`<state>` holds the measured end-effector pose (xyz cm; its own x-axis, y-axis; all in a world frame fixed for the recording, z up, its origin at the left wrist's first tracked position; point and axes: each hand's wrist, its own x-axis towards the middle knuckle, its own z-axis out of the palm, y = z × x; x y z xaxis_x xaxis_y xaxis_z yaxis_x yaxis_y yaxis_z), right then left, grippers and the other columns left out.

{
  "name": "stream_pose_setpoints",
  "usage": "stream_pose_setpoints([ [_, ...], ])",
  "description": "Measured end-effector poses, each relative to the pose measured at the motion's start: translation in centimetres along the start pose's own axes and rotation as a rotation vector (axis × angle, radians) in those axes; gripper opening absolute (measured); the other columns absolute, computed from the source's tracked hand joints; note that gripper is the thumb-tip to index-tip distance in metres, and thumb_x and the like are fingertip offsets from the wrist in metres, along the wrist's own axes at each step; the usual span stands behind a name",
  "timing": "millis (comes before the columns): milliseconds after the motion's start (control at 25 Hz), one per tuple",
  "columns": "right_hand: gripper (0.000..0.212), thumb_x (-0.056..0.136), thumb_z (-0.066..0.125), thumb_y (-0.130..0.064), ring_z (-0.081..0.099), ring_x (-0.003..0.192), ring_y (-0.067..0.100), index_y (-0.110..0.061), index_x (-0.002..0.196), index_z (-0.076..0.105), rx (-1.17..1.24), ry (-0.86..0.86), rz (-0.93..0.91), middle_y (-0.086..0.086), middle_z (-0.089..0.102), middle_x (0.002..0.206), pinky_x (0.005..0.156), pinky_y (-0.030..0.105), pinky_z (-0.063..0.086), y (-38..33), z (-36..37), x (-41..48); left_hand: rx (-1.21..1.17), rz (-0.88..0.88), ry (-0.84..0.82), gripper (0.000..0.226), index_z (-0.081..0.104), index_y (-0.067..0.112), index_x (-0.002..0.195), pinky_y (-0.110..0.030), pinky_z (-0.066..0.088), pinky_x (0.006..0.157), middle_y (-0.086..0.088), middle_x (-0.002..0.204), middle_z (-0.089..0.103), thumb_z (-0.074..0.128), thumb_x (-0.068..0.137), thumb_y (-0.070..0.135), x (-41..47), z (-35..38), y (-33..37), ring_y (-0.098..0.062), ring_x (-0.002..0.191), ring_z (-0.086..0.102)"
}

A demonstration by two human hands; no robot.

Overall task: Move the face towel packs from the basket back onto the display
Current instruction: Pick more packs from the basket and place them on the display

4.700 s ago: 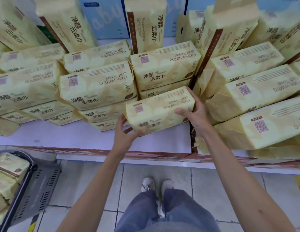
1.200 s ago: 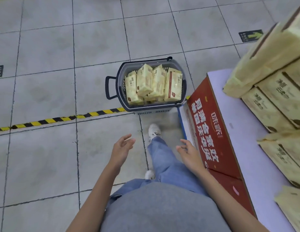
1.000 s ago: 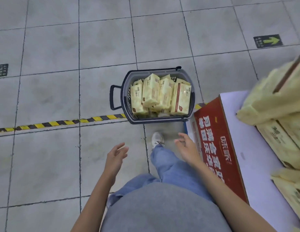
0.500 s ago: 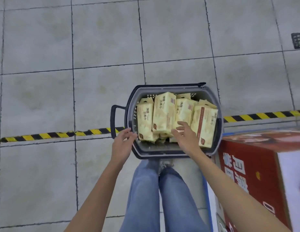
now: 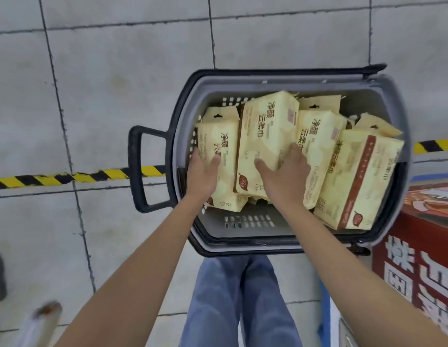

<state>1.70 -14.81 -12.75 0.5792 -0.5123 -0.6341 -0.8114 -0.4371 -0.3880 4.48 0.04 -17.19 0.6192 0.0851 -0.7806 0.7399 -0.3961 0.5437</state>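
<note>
A grey basket (image 5: 293,80) stands on the floor in front of me with several cream-yellow face towel packs upright in it. My left hand (image 5: 202,174) holds the leftmost pack (image 5: 224,136), thumb on its face and fingers down its left side. My right hand (image 5: 286,175) grips the taller middle pack (image 5: 268,123), thumb on its front and fingers tucked behind its right edge. To the right stand another pack (image 5: 318,139) and a pack with a brown stripe (image 5: 363,181) leaning on the basket's right wall. Only the display's red base shows.
The basket's dark pull handle (image 5: 138,169) sticks out to the left. A red printed display base (image 5: 423,249) touches the basket's right side. Yellow-black hazard tape (image 5: 67,177) crosses the tiled floor. My jeans-clad legs (image 5: 243,296) are right below the basket.
After placing a pack on the display I turned to the basket and bent closer. Both hands went from its near rim down onto the packs, each now on a separate pack.
</note>
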Motion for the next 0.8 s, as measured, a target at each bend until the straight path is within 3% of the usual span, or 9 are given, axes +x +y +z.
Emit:
stream_pose_setpoints([
  [200,0.101,0.071,0.073,-0.047,0.021,0.138,0.027,-0.007,0.146,0.019,0.010,0.115,0.087,0.011,0.027,0.148,0.109,0.041,0.028,-0.8,1.2,0.6,-0.247,-0.225,-0.032,0.066,0.026,0.015,0.145,-0.030,0.044,0.095,-0.002,0.142,0.047,0.053,0.091,0.040,1.3,0.7,-1.1,-0.021,0.126,0.048],
  [360,0.107,0.061,0.077,-0.054,0.028,0.130,0.029,-0.007,0.142,0.026,0.027,0.098,0.162,0.012,0.035,0.139,0.107,0.041,0.031,-1.5,0.1,2.0,-0.260,-0.305,-0.090,0.086,0.017,0.017,0.149,-0.033,0.045,0.095,-0.002,0.144,0.046,0.059,0.082,0.050,1.9,0.5,-1.2,-0.020,0.126,0.049],
  [480,0.111,0.042,0.083,-0.055,0.041,0.123,0.029,-0.010,0.132,0.038,0.169,0.010,0.249,0.009,0.044,0.130,0.102,0.046,0.042,-1.8,-1.4,3.4,-0.325,-0.367,-0.143,0.092,0.030,0.015,0.143,-0.033,0.052,0.083,-0.004,0.133,0.056,0.067,0.070,0.058,1.7,0.3,-0.9,-0.020,0.109,0.059],
  [560,0.100,0.038,0.085,-0.048,0.053,0.113,0.027,-0.013,0.120,0.040,0.302,-0.062,0.299,0.005,0.050,0.122,0.093,0.048,0.050,-1.8,-2.6,3.7,-0.391,-0.469,-0.228,0.107,0.045,0.015,0.134,-0.040,0.053,0.088,-0.005,0.121,0.064,0.076,0.047,0.068,1.0,-0.1,-0.7,-0.022,0.103,0.063],
  [600,0.089,0.045,0.087,-0.040,0.057,0.107,0.026,-0.016,0.114,0.038,0.346,-0.104,0.305,0.003,0.053,0.118,0.089,0.047,0.052,-1.7,-3.1,3.7,-0.438,-0.491,-0.268,0.100,0.052,0.016,0.127,-0.044,0.051,0.091,-0.006,0.115,0.068,0.077,0.043,0.066,0.8,-0.2,-0.8,-0.024,0.102,0.065],
  [720,0.077,0.055,0.087,-0.028,0.062,0.100,0.025,-0.018,0.115,0.039,0.373,-0.185,0.297,0.002,0.058,0.116,0.086,0.046,0.054,-1.1,-4.3,3.4,-0.552,-0.435,-0.333,0.045,0.062,0.021,0.107,-0.045,0.050,0.091,-0.004,0.103,0.072,0.071,0.069,0.043,-0.3,-0.2,-1.0,-0.023,0.100,0.066],
  [800,0.083,0.054,0.088,-0.026,0.063,0.099,0.024,-0.016,0.123,0.041,0.385,-0.207,0.287,0.002,0.059,0.117,0.085,0.045,0.055,-0.9,-4.9,2.8,-0.532,-0.413,-0.347,0.046,0.062,0.021,0.108,-0.044,0.050,0.092,-0.005,0.106,0.071,0.070,0.067,0.040,-1.4,-0.6,-0.9,-0.023,0.101,0.066],
])
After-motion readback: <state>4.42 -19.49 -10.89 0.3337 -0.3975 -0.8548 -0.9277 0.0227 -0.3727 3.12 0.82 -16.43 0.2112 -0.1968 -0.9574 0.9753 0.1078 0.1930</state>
